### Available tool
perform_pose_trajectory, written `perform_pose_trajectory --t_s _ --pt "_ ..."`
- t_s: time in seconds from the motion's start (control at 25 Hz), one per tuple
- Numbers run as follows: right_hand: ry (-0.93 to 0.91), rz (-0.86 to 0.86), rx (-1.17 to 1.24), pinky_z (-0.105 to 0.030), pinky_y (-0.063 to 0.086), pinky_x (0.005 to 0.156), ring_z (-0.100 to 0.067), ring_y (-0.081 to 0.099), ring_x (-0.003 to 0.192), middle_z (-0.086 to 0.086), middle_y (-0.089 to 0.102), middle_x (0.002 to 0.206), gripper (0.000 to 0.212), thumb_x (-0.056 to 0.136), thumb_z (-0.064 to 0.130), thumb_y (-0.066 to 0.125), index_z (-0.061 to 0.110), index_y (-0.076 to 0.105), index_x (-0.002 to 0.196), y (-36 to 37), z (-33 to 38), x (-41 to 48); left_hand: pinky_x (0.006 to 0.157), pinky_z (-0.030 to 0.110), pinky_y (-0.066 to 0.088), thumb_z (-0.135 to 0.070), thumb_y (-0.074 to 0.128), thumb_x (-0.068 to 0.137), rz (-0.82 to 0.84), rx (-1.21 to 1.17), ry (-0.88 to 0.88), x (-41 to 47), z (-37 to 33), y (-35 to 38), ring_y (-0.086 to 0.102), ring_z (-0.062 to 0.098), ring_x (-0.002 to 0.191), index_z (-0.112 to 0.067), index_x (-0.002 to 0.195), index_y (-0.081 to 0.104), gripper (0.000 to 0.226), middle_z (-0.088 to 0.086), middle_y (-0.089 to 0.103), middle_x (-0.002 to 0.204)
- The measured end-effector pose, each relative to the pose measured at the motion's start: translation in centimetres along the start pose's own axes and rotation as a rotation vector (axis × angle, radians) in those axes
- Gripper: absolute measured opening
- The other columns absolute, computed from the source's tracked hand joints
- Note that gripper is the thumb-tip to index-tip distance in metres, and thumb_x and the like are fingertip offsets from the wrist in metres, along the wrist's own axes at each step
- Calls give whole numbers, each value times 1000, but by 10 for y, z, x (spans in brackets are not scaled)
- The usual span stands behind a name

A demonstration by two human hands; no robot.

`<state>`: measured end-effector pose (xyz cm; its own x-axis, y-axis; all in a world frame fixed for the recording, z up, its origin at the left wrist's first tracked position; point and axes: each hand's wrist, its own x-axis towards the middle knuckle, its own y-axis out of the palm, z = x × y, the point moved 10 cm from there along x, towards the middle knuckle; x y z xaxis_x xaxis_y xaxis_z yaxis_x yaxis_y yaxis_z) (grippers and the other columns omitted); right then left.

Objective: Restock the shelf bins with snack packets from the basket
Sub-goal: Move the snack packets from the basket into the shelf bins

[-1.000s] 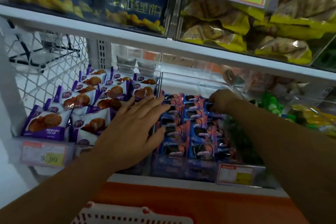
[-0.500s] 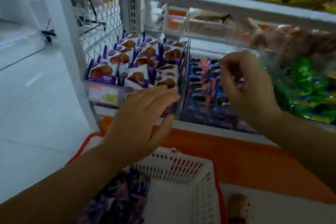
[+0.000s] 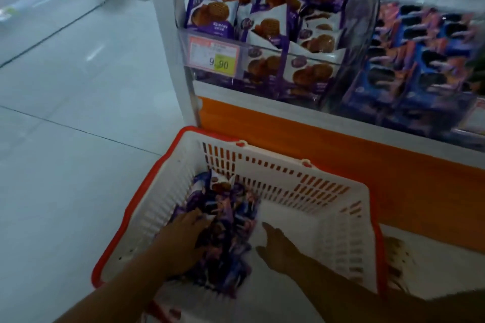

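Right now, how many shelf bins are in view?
2. The purple-packet bin is on the left; the blue-packet bin is directly right of it. More may lie past the frame's right edge.

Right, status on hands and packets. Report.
Left hand on the packets in the basket, grip unclear through blur. Right hand open beside the pile. Nothing in the way.

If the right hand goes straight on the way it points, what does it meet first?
Most likely the pile of snack packets in the basket; the right hand points straight fingers at the pile's right edge. Blur leaves depth unclear.
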<state>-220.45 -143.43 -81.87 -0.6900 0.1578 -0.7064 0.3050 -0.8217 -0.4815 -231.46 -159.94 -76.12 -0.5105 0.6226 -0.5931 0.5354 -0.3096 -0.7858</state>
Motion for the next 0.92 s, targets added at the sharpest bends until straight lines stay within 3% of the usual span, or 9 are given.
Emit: perform_pose_trajectory --t_s 0.08,0.2,0.36,0.56,0.64,0.72,0.76,0.84,0.92 --pt "-79 -103 295 -31 33 111 -25 41 134 4 38 142 63 99 26 54 22 18 151 -2 27 19 114 38 30 -46 55 93 -63 -24 1 2 5 -10 20 26 145 -24 151 25 69 4 12 161" --pt "-27 -184 539 -39 43 106 -25 51 124 0 46 144 58 97 23 57 31 28 147 8 34 46 113 38 31 -42 57 93 -51 -64 -45 3 15 -6 17 27 146 -29 151 24 68 4 10 161" --pt "174 -274 472 -38 41 105 -30 48 125 -13 43 143 51 96 21 58 5 38 141 26 6 52 118 38 23 -45 54 94 -30 -38 -74 6 16 1 9 26 149 -29 154 17 72 3 5 163" --pt "218 -257 443 -25 44 69 -24 58 85 -15 63 106 26 95 19 54 0 60 112 10 4 22 119 37 16 -44 52 95 -193 43 -59 7 3 -21 12 26 148 -27 149 31 61 5 15 161" --pt "197 -220 691 -30 46 68 -24 57 77 -12 65 89 19 94 17 58 1 64 102 -13 7 0 116 35 24 -45 52 96 -193 -136 -66 13 -11 -34 24 25 144 -26 148 34 58 5 25 158" --pt "139 -197 904 -32 53 72 -26 63 79 -10 67 86 6 91 13 63 11 62 97 -41 18 -28 108 31 36 -45 49 98 -77 -524 -82 14 -32 -44 40 21 136 -23 150 32 59 3 35 153" --pt "100 -195 939 -32 56 73 -26 66 80 -11 69 87 13 89 12 67 11 62 100 -54 23 -39 102 30 42 -45 50 98 -19 -737 -76 11 -46 -50 49 18 127 -22 149 34 58 1 43 148" --pt "13 -186 957 -31 55 72 -22 68 76 -11 73 87 22 85 13 70 7 65 106 -77 35 -61 89 29 55 -36 54 98 38 -1065 -34 2 -73 -71 65 10 102 -22 136 51 40 -5 65 122" --pt "-90 -196 981 -30 53 70 -19 66 71 -6 73 79 13 90 12 65 8 69 101 -100 48 -86 69 21 57 -23 59 97 16 -1189 40 -10 -95 -97 70 2 80 -22 111 65 15 -11 74 93"
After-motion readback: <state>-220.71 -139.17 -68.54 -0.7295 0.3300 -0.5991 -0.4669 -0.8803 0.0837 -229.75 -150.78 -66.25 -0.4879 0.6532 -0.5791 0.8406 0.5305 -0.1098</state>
